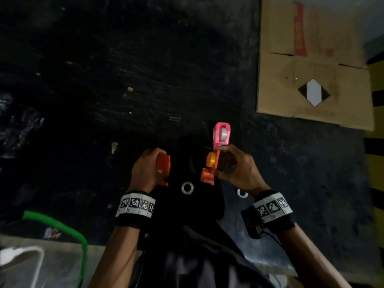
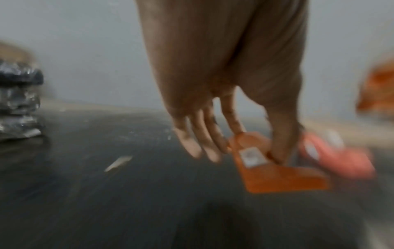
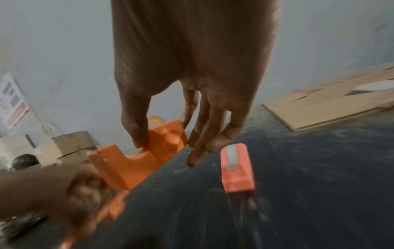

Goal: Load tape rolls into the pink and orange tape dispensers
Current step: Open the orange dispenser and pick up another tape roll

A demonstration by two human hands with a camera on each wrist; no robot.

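The orange dispenser is apart in two halves. My left hand [image 1: 152, 163] [image 2: 255, 144] pinches the orange cover half [image 1: 163, 166] [image 2: 281, 176]. In my right hand [image 1: 221, 162] [image 3: 162, 133], thumb and fingers pinch the other orange half [image 1: 208, 170] [image 3: 136, 165], which carries a yellow spool [image 1: 212, 159]. A gap separates the two halves above a black cloth. The pink dispenser [image 1: 221, 135] [image 3: 236, 168] [image 2: 336, 158] lies just beyond my right hand with a clear tape roll inside. A loose tape roll [image 1: 187, 187] lies on the cloth between my wrists.
A white ring [image 1: 242, 193] lies by my right wrist. Flattened cardboard [image 1: 311, 65] covers the dark floor at the far right. A green hose [image 1: 60, 227] curves at the lower left, and crumpled black plastic [image 1: 18, 125] sits at the left.
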